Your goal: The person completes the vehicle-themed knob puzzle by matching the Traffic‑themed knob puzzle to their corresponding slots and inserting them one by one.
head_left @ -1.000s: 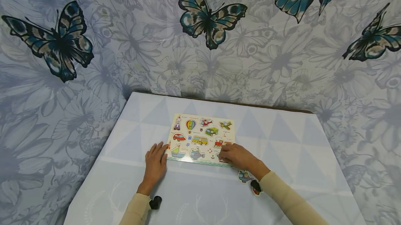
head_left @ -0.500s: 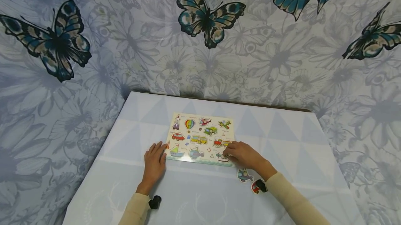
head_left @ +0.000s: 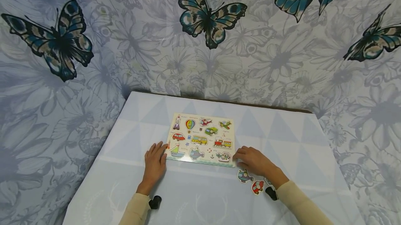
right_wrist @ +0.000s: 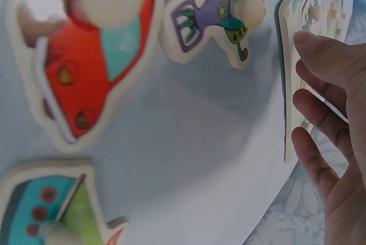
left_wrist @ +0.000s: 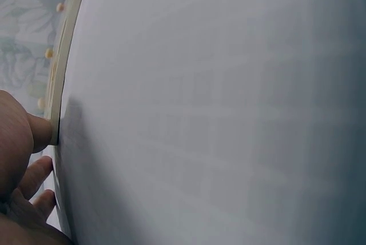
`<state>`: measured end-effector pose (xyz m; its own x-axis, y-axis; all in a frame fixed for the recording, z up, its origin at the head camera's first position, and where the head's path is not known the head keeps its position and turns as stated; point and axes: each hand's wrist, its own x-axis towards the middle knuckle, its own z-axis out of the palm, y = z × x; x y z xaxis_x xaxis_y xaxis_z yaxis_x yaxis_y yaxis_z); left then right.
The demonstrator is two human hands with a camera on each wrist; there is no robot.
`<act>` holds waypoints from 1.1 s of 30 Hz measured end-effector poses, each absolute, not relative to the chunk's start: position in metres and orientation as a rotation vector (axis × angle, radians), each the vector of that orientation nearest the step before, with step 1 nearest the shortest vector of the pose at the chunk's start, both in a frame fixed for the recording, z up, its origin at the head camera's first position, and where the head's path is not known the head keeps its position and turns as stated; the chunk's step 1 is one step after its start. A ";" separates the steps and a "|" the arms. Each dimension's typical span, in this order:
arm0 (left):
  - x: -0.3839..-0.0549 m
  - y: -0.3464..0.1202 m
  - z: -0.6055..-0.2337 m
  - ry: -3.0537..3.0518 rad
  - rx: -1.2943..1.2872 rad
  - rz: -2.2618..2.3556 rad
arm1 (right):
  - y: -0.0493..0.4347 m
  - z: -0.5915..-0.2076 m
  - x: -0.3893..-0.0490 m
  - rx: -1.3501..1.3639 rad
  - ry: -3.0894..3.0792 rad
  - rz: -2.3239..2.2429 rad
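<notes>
A cream knob puzzle board [head_left: 185, 145] with vehicle pictures lies on the table. My left hand [head_left: 155, 162] rests beside its left edge, fingers extended; in the left wrist view the thumb [left_wrist: 40, 133] lies against the board's side. At the opposite edge is my right hand [head_left: 255, 160], its fingers loosely bent and holding nothing. The right wrist view has those fingertips right at the board's rim. Near that hand lie a blue and purple puzzle piece [head_left: 244, 176] and a red car piece [head_left: 257, 187]. A blue and green boat-like piece [right_wrist: 46, 211] is mostly hidden from the head view.
The white table [head_left: 175, 190] has a pale triangle pattern and a dark back edge [head_left: 219, 101]. Behind it hangs a floral backdrop [head_left: 150, 44] with butterflies. A black wrist camera [head_left: 155, 202] sits at the left wrist and another [head_left: 271, 193] at the right.
My right hand has moved right, off the ship picture at the board's lower right corner, uncovering that picture and the train. The red car piece is now fully in view. The left hand stays put.
</notes>
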<state>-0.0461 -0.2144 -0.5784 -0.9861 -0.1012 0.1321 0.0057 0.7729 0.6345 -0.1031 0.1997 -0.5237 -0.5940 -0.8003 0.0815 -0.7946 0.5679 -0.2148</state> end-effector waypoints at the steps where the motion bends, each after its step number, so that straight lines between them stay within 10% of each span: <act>1: -0.046 -0.214 -0.579 -2.802 0.073 -1.002 | 0.201 -0.524 -0.101 -1.399 2.759 -0.357; 33: -0.045 -0.215 -0.579 -2.827 0.068 -0.993 | 0.217 -0.517 -0.073 -1.382 2.658 -0.374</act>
<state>-0.0451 -0.2146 -0.5790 -0.9886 -0.0901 0.1209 0.0053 0.7804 0.6253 -0.0733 0.2170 -0.5171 -0.5751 -0.8181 0.0050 -0.7877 0.5521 -0.2734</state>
